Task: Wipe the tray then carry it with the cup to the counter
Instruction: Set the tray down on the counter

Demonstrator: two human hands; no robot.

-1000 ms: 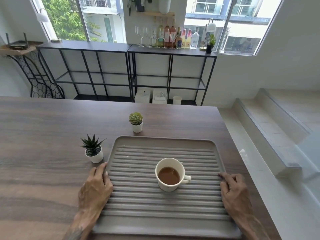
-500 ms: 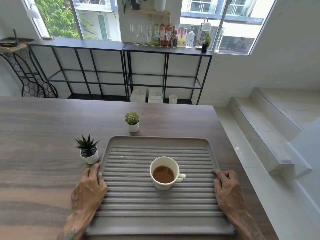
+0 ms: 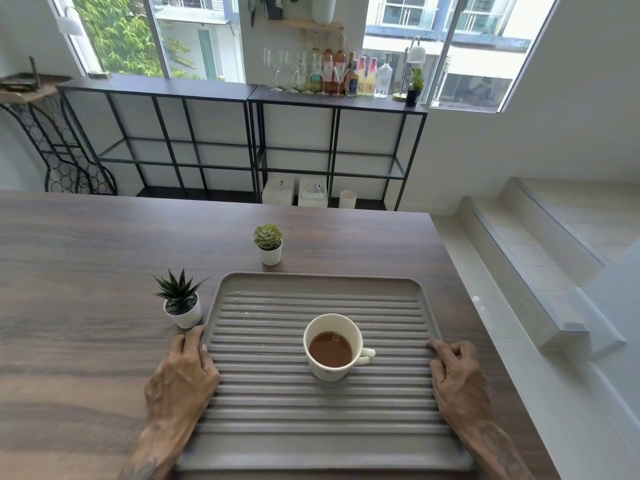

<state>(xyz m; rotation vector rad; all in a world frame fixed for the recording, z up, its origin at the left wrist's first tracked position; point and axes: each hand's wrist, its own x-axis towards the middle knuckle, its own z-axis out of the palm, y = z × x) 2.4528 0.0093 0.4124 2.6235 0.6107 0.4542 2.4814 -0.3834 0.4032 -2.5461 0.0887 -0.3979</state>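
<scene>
The tray [image 3: 322, 285], low in the frame, is clamped at both edges by the left grip [image 3: 181, 375] and right grip [image 3: 457, 379]; the filled cup [image 3: 332, 346] is aboard; carrying is judged still undone.

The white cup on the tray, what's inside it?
The cup holds a brown liquid, filling it roughly halfway; it looks like tea or coffee. The liquid is opaque, so anything beneath its surface, and the cup's bottom, can't be seen.

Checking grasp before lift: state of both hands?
Left hand: closed on the left edge of the tray.
Right hand: closed on the tray's right edge.
</scene>
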